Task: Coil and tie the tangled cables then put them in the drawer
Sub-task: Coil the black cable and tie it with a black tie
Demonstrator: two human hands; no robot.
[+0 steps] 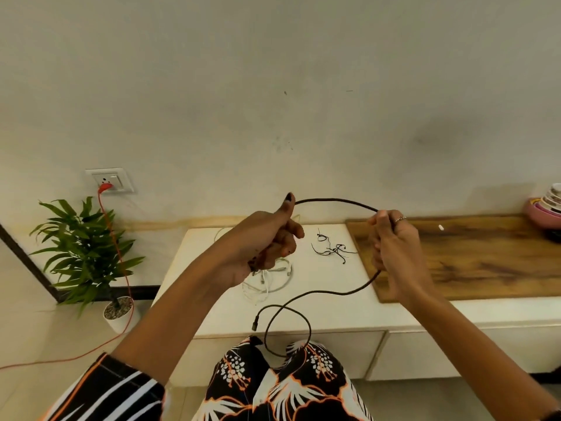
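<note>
A black cable arches between my two hands above the low white cabinet. My left hand grips one end of it, thumb raised. My right hand is closed around the cable further along. From there the free length hangs down, loops in front of my lap and ends in a plug. A coiled white cable lies on the cabinet under my left hand. Several thin black ties lie between my hands. A drawer front is shut below the cabinet top.
A wooden board covers the cabinet's right part, with stacked pink bowls at the far right. A potted plant stands on the floor at left. An orange cord runs from the wall socket down across the floor.
</note>
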